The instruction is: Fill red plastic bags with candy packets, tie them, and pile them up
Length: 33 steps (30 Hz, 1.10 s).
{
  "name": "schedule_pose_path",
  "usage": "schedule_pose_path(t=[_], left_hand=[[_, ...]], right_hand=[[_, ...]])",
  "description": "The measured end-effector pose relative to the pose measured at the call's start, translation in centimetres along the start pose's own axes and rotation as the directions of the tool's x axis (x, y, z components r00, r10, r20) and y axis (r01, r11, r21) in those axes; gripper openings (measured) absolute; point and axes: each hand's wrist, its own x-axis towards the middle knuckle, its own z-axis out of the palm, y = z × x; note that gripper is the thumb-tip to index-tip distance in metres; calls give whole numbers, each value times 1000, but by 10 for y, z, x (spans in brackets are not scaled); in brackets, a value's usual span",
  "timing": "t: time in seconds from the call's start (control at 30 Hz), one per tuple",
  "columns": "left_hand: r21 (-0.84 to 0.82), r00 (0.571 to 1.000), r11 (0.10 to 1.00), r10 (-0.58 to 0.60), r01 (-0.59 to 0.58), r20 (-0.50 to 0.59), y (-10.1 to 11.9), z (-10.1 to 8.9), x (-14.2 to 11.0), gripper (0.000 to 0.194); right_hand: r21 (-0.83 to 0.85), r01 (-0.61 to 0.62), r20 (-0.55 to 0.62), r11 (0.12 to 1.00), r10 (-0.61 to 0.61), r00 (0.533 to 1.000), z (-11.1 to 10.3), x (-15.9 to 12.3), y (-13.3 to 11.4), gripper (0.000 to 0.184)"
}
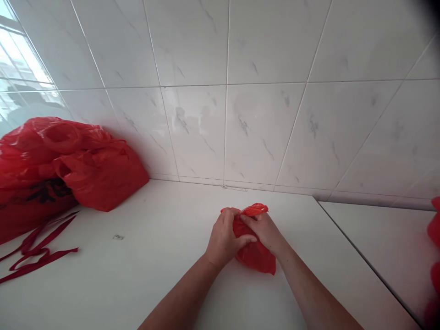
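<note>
A small red plastic bag [256, 259] rests on the white tabletop [165, 275], its body bulging toward me. My left hand [225, 236] is closed on the bag's gathered top from the left, the thumb lying across its front. From the right, my right hand [263, 229] pinches the same gathered plastic, with the fingers of both hands almost meeting. A loose red flap sticks up above my right hand. What the bag contains is hidden, and my fingers cover part of its neck.
Large red plastic bags [106, 178], one with black lettering, stand at the left against the tiled wall [192, 133]. Dark red straps [44, 259] trail before them. A seam [364, 259] splits the tabletop at the right. Red rounded shapes [436, 233] show at the right edge.
</note>
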Motion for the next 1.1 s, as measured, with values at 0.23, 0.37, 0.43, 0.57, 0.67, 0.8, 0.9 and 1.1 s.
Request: schedule_pose_path(t=[0.23,0.37,0.43,0.57,0.67,0.8,0.9,1.1], left_hand=[[7,1000,1000,6,-6,22,-13,4,1,12],[-201,985,965,-175,171,-4,-21,2,2,9],[-284,971,931,-240,230,-1,-23,2,2,6],[-287,976,935,-215,211,16,-20,1,2,18],[-157,991,978,-133,136,28,-18,0,1,24],[43,995,997,-73,70,65,-17,1,1,30],[176,995,984,-57,42,79,-17,1,0,32],[302,992,949,-110,88,58,-15,3,-1,24]], right_hand=[[146,55,64,988,-65,996,-5,2,6,15],[348,5,131,938,-54,990,-9,0,8,20],[400,-9,146,917,-54,988,-10,0,8,25],[382,-66,183,922,-6,983,-10,-1,8,25],[308,-35,171,951,-19,985,-8,0,7,19],[179,26,175,984,-58,983,-7,0,8,12],[38,72,174,997,-78,982,-7,1,11,9],[-181,107,95,978,-90,991,-6,2,15,15]])
